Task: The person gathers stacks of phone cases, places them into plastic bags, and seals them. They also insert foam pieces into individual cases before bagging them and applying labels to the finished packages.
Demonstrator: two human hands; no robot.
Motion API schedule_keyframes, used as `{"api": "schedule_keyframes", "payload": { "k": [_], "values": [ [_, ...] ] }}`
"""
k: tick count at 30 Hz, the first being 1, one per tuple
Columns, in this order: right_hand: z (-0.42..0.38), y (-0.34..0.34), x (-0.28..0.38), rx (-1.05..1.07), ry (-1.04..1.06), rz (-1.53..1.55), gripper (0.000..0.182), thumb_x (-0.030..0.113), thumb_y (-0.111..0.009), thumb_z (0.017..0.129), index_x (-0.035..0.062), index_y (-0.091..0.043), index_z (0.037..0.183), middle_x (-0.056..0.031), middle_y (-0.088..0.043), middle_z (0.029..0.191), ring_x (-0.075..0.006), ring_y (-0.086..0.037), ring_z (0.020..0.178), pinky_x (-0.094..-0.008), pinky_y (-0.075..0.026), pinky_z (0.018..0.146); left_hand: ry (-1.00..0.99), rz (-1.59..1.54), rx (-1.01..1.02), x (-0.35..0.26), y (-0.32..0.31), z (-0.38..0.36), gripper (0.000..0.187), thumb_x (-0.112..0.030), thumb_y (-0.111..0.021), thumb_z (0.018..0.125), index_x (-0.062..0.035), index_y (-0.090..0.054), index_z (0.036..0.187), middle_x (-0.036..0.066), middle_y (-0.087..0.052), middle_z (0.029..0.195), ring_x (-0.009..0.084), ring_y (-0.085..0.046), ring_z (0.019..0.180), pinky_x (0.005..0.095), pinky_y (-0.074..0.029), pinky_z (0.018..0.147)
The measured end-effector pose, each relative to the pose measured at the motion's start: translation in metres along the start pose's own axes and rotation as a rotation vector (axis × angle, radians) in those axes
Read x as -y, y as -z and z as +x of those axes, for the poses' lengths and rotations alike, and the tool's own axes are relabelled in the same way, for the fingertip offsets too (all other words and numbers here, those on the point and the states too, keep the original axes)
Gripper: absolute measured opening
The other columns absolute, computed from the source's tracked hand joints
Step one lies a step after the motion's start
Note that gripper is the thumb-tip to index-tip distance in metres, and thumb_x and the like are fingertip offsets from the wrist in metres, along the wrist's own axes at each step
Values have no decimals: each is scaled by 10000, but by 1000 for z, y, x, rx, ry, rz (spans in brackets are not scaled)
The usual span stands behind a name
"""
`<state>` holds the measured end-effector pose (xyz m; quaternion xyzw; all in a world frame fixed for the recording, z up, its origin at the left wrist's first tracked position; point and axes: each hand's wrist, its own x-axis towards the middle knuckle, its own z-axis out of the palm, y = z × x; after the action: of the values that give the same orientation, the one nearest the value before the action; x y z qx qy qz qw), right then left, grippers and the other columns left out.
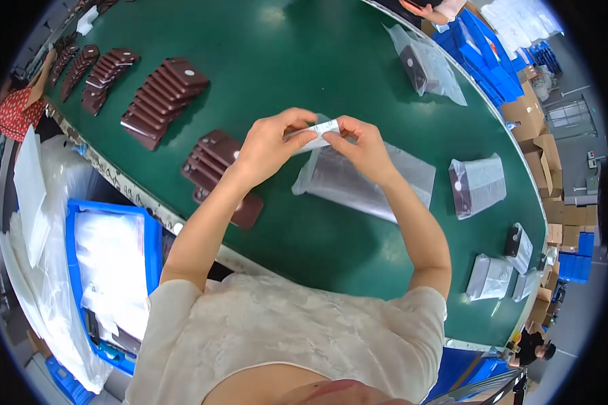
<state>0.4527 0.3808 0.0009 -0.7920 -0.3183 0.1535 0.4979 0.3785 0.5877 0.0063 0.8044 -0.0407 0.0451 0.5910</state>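
Between my two hands is a small white printed label strip, held above the green table. My left hand pinches its left end with thumb and fingers. At the right end, my right hand grips it the same way. Just below my hands lies a flat item in a clear plastic bag, partly hidden by my right forearm. A fanned row of dark brown cases rests beside my left forearm, some of it covered by the arm.
More brown cases lie in rows at the upper left. Bagged cases sit along the right side of the green table. A blue bin with white bags stands at lower left. Other people are at the table's far edges.
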Motion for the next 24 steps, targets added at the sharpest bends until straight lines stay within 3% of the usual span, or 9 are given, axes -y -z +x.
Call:
{"api": "schedule_keyframes", "payload": {
  "k": [4,8,15,17,20,21,22,23,24],
  "values": [
    [-21,-27,14,-300,217,163,130,54,-699,898,24,-691,1024,16,-671,887,-96,-621,808,-263,-503,733,-13,-21,10,8,-4,-24,194,-102,-677,941,-24,-687,1118,48,-714,917,102,-635,820,256,-513,752],
    [-39,-28,17,-243,179,-55,130,28,-708,871,36,-700,1000,-22,-691,917,-162,-657,832,-306,-527,758,14,28,51,2,0,-42,191,-125,-671,942,11,-684,1076,84,-715,937,153,-667,861,306,-534,792],
    [-58,-43,7,-393,646,-718,158,29,-730,832,55,-706,986,-97,-686,936,-281,-654,826,-367,-532,751,166,-278,323,39,6,-30,187,-138,-664,950,6,-690,1067,45,-703,928,106,-635,856,273,-513,780],
    [-68,-51,4,-493,610,-689,153,23,-734,828,53,-704,975,-97,-685,931,-271,-654,825,-363,-529,749,221,-364,422,57,6,-14,191,-148,-661,954,5,-692,1065,38,-701,927,97,-628,858,268,-509,778],
    [-92,-69,-2,-676,541,-628,145,12,-741,820,49,-701,954,-96,-683,922,-250,-654,823,-357,-524,744,118,-138,178,98,22,49,343,-266,-623,991,1,-631,1206,31,-671,1086,109,-611,986,289,-505,853],
    [-108,-80,-9,-751,370,-481,131,0,-742,818,43,-694,933,-99,-678,917,-242,-651,807,-352,-522,740,131,-86,34,104,28,73,392,-300,-613,995,4,-611,1241,64,-658,1178,139,-612,1076,302,-499,909],
    [-122,-91,-17,-820,197,-333,119,-12,-743,817,36,-688,911,-101,-674,911,-235,-648,791,-347,-519,736,-110,382,-345,114,27,85,409,-306,-604,999,-4,-593,1274,99,-608,1277,173,-582,1162,308,-478,959],
    [-134,-101,-26,-819,183,-340,119,-12,-743,817,36,-688,911,-101,-674,911,-235,-648,791,-347,-519,736,-360,849,-722,114,26,90,427,-312,-596,1003,-12,-575,1306,134,-558,1375,206,-552,1247,314,-457,1009],
    [-144,-110,-38,-841,58,-309,109,-17,-740,822,33,-683,902,-105,-671,902,-230,-644,778,-340,-517,729,-356,839,-715,108,25,87,427,-312,-596,1003,-12,-575,1306,134,-558,1375,206,-552,1247,314,-457,1009]
  ]
}}
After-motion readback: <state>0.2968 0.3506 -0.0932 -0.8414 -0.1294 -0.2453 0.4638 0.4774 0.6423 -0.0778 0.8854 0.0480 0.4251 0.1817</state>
